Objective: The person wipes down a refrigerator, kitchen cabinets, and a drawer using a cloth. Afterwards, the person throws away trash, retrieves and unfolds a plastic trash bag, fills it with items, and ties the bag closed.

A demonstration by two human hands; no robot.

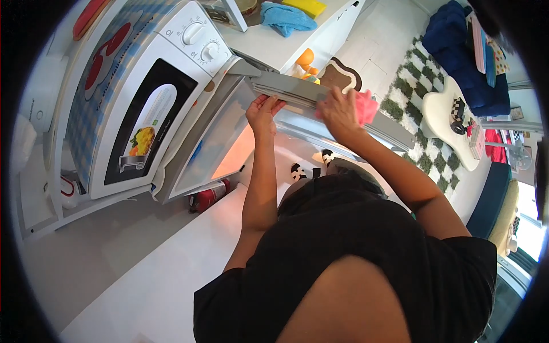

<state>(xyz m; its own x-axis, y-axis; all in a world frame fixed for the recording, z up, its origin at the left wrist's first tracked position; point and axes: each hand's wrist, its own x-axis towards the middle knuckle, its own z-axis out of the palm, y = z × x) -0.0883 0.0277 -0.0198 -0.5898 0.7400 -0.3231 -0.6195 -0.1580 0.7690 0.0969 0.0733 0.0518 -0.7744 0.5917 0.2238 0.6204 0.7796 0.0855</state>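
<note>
The grey door (394,128) of a small fridge stands open in front of me. My left hand (264,114) is at the door's inner edge near the hinge side, fingers curled against the seal. Further along the same edge, my right hand (338,117) is closed on a pink cloth (366,107), which bunches out past the fingers over the door. Some of the right fingers are blurred. To the left, the fridge's pale interior (214,134) shows, lit warmly low down.
A white microwave (191,57) stands left of the fridge opening. On the white counter (269,48) lie a blue cloth (289,19) and a yellow cloth (306,7). A red fire extinguisher (210,197) is near the fridge's base. A checkered rug (417,86) and white table (446,108) lie right.
</note>
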